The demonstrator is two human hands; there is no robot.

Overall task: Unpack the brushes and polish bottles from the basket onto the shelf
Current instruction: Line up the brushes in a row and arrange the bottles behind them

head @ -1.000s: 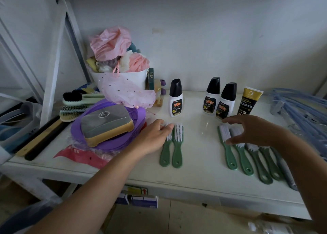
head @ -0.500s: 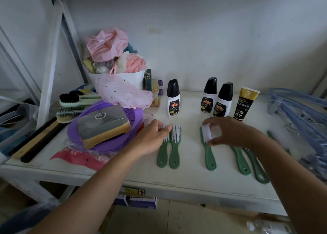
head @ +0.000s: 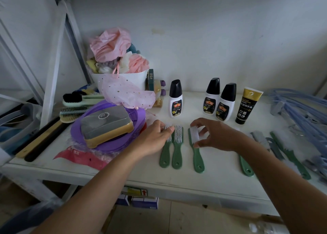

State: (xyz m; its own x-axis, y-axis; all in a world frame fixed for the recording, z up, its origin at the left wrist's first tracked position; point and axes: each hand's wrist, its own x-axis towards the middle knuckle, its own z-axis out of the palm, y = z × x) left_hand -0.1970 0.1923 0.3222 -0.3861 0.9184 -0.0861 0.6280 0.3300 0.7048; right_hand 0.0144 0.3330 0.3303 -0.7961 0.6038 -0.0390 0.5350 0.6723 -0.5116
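Pinching one of perhaps five brushes (head: 198,156), right hand (head: 215,136); left hand (head: 154,138) flat on another; three bottles (head: 175,101).

Brushes: green handles, white bristles, lying flat on the white shelf (head: 217,177), handles toward its front edge.
- Pair (head: 177,152): side by side, left of centre. The left hand (head: 155,138) rests its fingers on the bristles.
- Third brush (head: 197,156): just right of the pair, its head pinched by the right hand (head: 215,136).
- Fourth brush (head: 246,167): farther right, only the handle end showing.

Polish bottles: white with black caps, upright at the back.
- Single bottle (head: 175,99): behind the pair.
- Two bottles (head: 211,96): close together, farther right.
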